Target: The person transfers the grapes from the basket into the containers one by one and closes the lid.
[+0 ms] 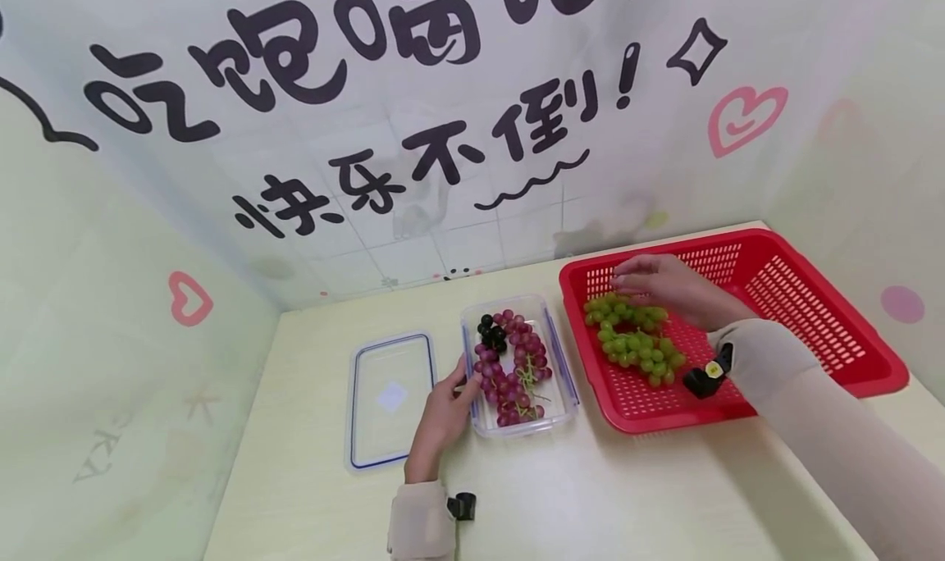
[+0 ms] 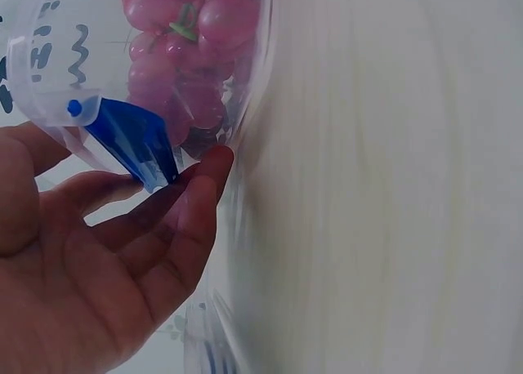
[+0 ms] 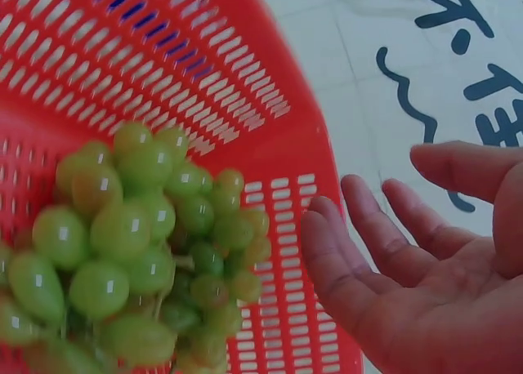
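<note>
A clear plastic food container (image 1: 557,356) with blue latches holds red grapes (image 1: 526,344) and a small bunch of black grapes (image 1: 492,334). My left hand (image 1: 447,409) grips its left side, with the fingertips beside a hanging blue latch (image 2: 135,137). Over the red basket (image 1: 620,413) is my right hand (image 1: 668,282), holding nothing. Its fingers are spread and slightly bent in the right wrist view. Beneath it, bunches of green grapes (image 1: 638,349) lie against the basket's left end; they fill the lower left of the right wrist view.
A clear lid (image 1: 391,401) with a blue seal lies flat on the table (image 1: 310,430), left of the container. The basket's raised wall stands close to the container's right side. Behind the table hangs a printed white curtain (image 1: 413,249).
</note>
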Demonstrator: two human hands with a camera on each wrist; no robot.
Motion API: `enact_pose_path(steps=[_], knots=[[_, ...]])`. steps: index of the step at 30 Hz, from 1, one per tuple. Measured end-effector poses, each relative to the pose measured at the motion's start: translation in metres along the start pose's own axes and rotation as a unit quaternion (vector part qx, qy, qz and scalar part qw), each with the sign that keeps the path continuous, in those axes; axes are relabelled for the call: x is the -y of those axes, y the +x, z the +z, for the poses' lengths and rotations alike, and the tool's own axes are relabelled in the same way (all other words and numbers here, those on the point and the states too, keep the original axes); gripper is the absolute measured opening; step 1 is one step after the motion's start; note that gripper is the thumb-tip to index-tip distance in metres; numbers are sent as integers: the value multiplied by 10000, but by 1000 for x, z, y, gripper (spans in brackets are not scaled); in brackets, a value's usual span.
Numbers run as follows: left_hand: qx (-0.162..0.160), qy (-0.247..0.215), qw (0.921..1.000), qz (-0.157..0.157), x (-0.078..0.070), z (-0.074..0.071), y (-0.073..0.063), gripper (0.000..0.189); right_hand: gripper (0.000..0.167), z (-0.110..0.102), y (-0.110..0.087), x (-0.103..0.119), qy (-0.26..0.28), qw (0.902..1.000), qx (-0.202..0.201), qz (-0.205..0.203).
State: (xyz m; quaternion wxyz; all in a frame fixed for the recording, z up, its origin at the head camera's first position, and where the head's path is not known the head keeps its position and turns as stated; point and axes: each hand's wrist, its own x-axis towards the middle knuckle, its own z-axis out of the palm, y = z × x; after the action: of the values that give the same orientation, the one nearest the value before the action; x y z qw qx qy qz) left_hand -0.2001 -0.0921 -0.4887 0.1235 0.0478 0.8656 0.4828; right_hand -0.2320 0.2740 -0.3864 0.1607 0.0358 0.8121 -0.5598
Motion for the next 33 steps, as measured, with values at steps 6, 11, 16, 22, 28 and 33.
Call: enact_pose_path(steps=[6,11,16,22,28,33], knots=[[25,-12,10000,0,0,0,0,61,49,-9,-5,-10,-477,9986,190,131],[11,18,10000,10,-2,-1,0,60,46,-14,-8,-18,-788,9961,337,202],[43,26,10000,75,-3,-1,2,60,43,-21,-12,-25,-845,9945,525,337],[28,99,9999,94,-1,-1,2,60,46,-24,-12,-31,-812,9919,753,629],[36,53,9999,93,-2,-2,2,59,47,-24,-10,-33,-869,9878,973,856],[13,72,10000,23,-4,-1,1,58,49,-22,-8,-35,-968,9835,1139,1021]])
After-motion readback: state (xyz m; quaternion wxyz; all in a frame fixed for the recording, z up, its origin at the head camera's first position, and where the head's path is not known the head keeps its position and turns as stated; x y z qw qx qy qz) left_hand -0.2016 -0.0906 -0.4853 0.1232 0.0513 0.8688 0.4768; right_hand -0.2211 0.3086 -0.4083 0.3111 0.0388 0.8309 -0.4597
